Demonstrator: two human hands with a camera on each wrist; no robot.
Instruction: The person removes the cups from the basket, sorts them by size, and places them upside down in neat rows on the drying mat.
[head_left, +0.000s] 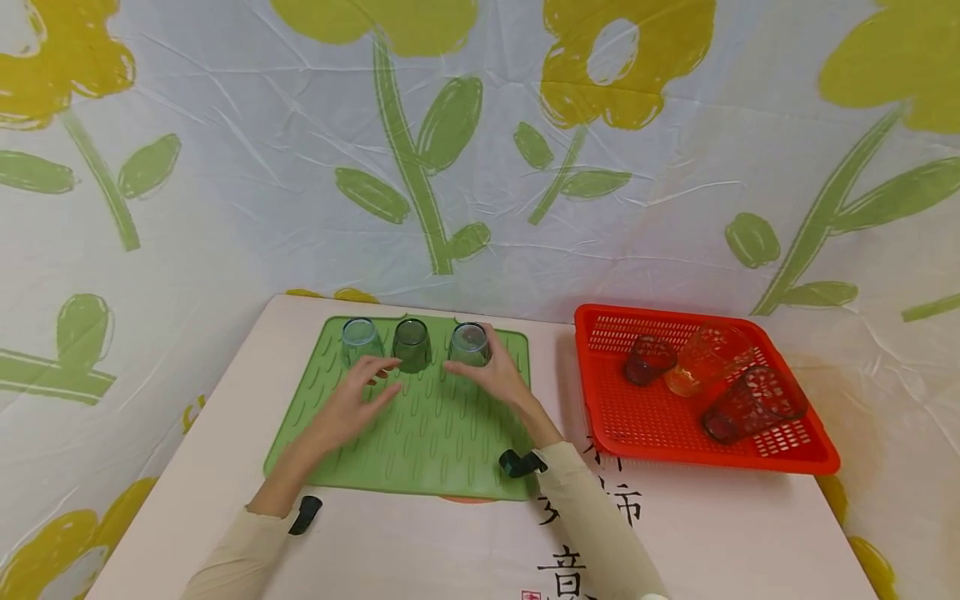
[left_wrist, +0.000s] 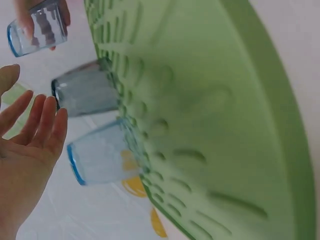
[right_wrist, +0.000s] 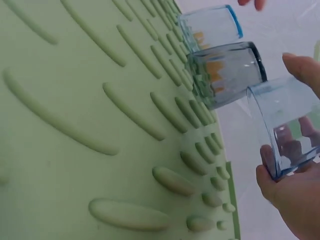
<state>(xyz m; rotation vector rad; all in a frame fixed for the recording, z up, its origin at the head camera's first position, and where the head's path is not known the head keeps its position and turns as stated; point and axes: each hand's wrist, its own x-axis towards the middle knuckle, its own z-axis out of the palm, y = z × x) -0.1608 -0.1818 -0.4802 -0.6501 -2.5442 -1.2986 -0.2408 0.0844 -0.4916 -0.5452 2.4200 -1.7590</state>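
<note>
My right hand (head_left: 501, 377) grips a clear bluish drinking glass (head_left: 468, 340) by its sides, over the back right of the green drying mat (head_left: 420, 450). In the right wrist view this glass (right_wrist: 285, 120) has its mouth turned toward the mat, a gap showing between them. My left hand (head_left: 351, 410) holds nothing, its fingers apart in front of two other glasses. Those are a dark grey glass (head_left: 412, 343) at the middle back and a light blue glass (head_left: 360, 337) at the back left, both standing on the mat's ridges with the narrower end up.
A red plastic basket (head_left: 720, 454) stands right of the mat. In it lie a small dark glass (head_left: 648, 360), a clear patterned glass (head_left: 705, 358) and a larger dark patterned glass (head_left: 753, 406). A flower-printed cloth (head_left: 487, 242) hangs right behind the table (head_left: 405, 542).
</note>
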